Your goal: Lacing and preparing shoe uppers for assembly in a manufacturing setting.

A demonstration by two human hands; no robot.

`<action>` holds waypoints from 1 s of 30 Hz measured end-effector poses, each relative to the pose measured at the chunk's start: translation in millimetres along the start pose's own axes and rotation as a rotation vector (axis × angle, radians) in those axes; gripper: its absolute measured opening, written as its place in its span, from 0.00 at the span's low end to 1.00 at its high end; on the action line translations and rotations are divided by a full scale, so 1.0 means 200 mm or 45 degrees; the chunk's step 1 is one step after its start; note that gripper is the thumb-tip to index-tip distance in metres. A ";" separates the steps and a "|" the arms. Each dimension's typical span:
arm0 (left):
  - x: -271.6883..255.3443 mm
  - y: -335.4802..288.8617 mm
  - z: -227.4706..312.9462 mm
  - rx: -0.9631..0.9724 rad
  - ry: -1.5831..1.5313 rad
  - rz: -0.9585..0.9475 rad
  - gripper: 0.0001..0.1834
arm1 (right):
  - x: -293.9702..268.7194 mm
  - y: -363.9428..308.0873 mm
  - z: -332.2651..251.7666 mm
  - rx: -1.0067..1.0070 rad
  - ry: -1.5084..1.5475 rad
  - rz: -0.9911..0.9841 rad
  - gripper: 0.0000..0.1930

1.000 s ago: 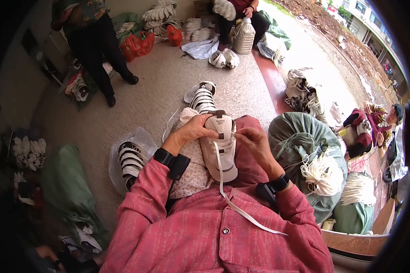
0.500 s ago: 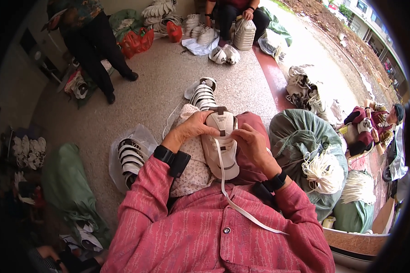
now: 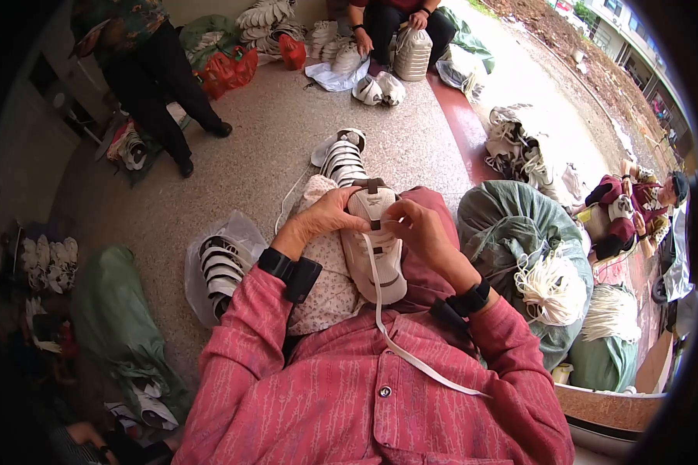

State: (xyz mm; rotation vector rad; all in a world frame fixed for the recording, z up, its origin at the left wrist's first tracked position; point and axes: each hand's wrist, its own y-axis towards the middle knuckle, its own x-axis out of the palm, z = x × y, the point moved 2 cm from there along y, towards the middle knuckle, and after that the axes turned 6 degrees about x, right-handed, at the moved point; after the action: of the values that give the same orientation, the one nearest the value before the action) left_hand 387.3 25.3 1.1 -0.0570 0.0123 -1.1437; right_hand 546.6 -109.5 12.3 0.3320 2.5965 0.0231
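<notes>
Red plastic bag (image 3: pixel 231 76), standing person (image 3: pixel 144 85) in dark trousers, green sack (image 3: pixel 113 310) at left, brown earth (image 3: pixel 546 27)

Shoe (image 3: pixel 381 280) on lap (image 3: pixel 326 291), between left hand (image 3: pixel 330 215) and right hand (image 3: pixel 425 232); uppers (image 3: pixel 343 164) beyond; bag (image 3: pixel 248 242) lying left; sack (image 3: pixel 512 221) lying right, bearing lace bundle (image 3: pixel 550 291); far left, apparently shoes (image 3: pixel 49 262).

Stacked shoes (image 3: pixel 343 164), lace bundles (image 3: pixel 550 291) and bulging sacks (image 3: pixel 504 213) suggest a shoe workshop.

Speckled floor (image 3: pixel 264 147), red strip (image 3: pixel 457 120), plain wall (image 3: pixel 200 6); outside, glaring ground (image 3: pixel 574 128), brown soil (image 3: pixel 550 32), building (image 3: pixel 634 45).
</notes>
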 end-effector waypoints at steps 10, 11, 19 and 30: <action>0.00 0.01 -0.03 0.050 -0.038 -0.008 0.30 | 0.09 0.01 0.09 -0.194 -0.175 0.109 0.04; 0.00 0.00 -0.03 0.051 -0.036 -0.007 0.30 | 0.09 0.01 0.07 -0.185 -0.202 0.100 0.05; 0.05 -0.02 -0.03 0.424 0.137 0.178 0.39 | 0.07 0.03 0.07 0.021 -0.042 0.067 0.06; 0.14 -0.14 0.03 0.634 1.133 0.406 0.09 | -0.03 0.10 -0.02 0.096 0.278 -0.246 0.10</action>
State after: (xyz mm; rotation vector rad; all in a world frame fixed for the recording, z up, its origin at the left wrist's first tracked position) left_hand 373.3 -11.7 9.1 0.8691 0.5071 -0.7495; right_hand 554.7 -91.0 21.4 0.1083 2.8399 -0.1132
